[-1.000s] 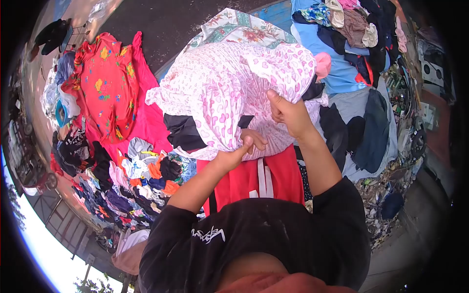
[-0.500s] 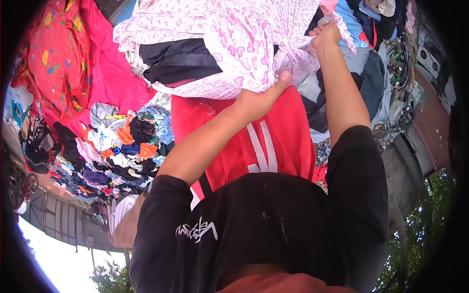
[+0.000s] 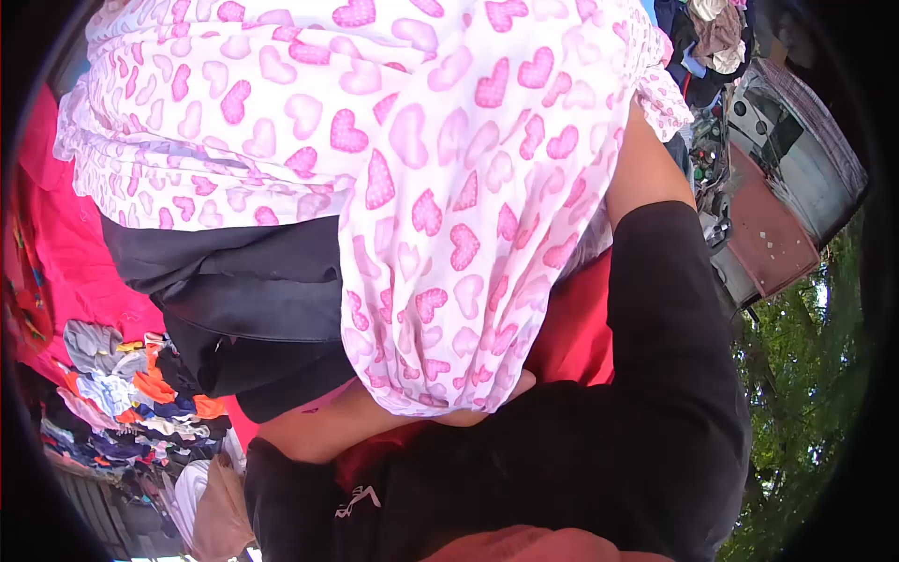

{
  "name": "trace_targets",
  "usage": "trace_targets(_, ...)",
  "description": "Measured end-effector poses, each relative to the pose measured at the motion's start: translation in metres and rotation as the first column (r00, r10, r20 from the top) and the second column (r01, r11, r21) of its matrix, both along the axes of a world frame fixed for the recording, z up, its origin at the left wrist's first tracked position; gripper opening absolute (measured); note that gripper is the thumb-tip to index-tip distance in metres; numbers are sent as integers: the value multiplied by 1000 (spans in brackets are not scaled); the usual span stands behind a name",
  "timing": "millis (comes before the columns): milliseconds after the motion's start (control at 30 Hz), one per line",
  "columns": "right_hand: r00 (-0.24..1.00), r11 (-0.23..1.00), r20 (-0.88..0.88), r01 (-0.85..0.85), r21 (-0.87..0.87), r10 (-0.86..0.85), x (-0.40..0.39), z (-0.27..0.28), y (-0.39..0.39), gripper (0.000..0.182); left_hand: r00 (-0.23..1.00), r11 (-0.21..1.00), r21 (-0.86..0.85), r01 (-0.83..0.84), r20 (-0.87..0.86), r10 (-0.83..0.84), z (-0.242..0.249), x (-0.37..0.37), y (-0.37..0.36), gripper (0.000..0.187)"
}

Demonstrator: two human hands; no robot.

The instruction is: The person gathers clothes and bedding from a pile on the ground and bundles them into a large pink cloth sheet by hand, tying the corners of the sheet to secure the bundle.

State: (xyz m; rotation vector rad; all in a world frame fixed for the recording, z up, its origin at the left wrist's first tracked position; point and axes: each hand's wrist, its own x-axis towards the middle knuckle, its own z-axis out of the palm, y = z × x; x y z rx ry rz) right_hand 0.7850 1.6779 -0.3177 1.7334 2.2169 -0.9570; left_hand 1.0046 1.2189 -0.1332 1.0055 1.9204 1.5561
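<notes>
White fabric with pink hearts fills the upper middle of the head view, hanging in folds close to my chest. My left hand is at its lowest edge, drawn in near my black shirt, with the cloth gathered over it. Most of its fingers are hidden under the fabric. My right forearm reaches up at the right and passes behind the heart-print fabric, which hides that hand. Below the fabric on the left lies a black garment. Red cloth shows between the fabric and my shirt.
A heap of mixed clothes lies at the left, beside bright pink cloth. A brownish bag stands lower left. At the right are more clothes, a reddish-brown panel and trees.
The heart-print fabric has come closer and covers more of the view. My left hand has moved down toward my chest with its edge. My right hand has gone out of sight behind the fabric.
</notes>
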Motion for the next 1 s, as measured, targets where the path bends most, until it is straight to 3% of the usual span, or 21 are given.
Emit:
trace_targets(67,987,989,-102,110,-102,-121,8,-31,7,47,969,996,8,93,227,-92,-9,-3,0,53)
trace_targets(133,966,971,-170,167,-171,-196,12,-39,7,46,905,997,23,69,419,-73,-6,-2,-1,49)
trace_targets(200,947,961,-216,194,-197,-236,10,-18,6,45,860,982,101,-160,503,88,8,7,-3,28)
trace_targets(333,924,958,-275,219,-185,-264,11,51,8,44,813,881,133,-453,467,348,47,5,-10,17)
trace_targets(367,935,969,-270,192,-155,-229,5,69,10,44,755,770,249,-588,512,411,58,-6,-2,15)
trace_targets(400,960,987,-240,119,-112,-143,-4,89,3,44,745,770,156,-618,429,511,69,-11,-2,13)
trace_targets(433,985,999,-170,-24,-42,17,-17,118,-11,44,726,754,66,-654,338,600,80,-17,0,12)
trace_targets(467,953,952,-3,-304,39,304,-33,144,-30,47,711,716,47,-696,182,679,83,-27,6,12)
trace_targets(500,825,820,164,-560,114,541,-50,176,-57,51,672,671,41,-740,24,740,88,-43,13,19)
trace_targets(533,448,389,311,-891,237,838,-54,204,-97,52,666,679,-63,-732,-274,693,112,-68,14,26)
trace_targets(567,153,127,444,-988,88,883,-49,253,-163,39,618,653,-161,-741,-544,568,133,-94,16,34)
trace_targets(600,-145,-179,439,-983,37,887,-35,262,-198,26,597,654,-110,-748,-542,591,125,-106,26,52)
trace_targets(667,-617,-609,101,-786,-104,780,17,268,-239,35,636,699,-80,-710,-498,589,145,-143,38,59)
trace_targets(767,-458,-456,-43,-861,-225,888,65,327,-254,50,704,730,2,-684,-258,661,144,-160,61,70)
trace_targets(833,-255,-425,-399,-797,-429,881,44,323,-241,59,630,627,61,-777,35,776,140,-158,76,66)
trace_targets(867,-211,-418,-435,-783,-461,875,48,314,-233,58,681,709,-163,-686,199,705,117,-143,74,63)
trace_targets(900,-116,-329,-407,-797,-506,906,62,294,-218,57,696,770,-376,-515,341,632,93,-129,73,66)
trace_targets(967,63,-152,-345,-814,-560,937,73,251,-196,54,643,820,-367,-439,510,572,78,-108,70,71)
trace_targets(1000,134,-137,-631,-922,-362,764,78,266,-207,46,643,780,-145,-609,487,591,92,-99,74,71)
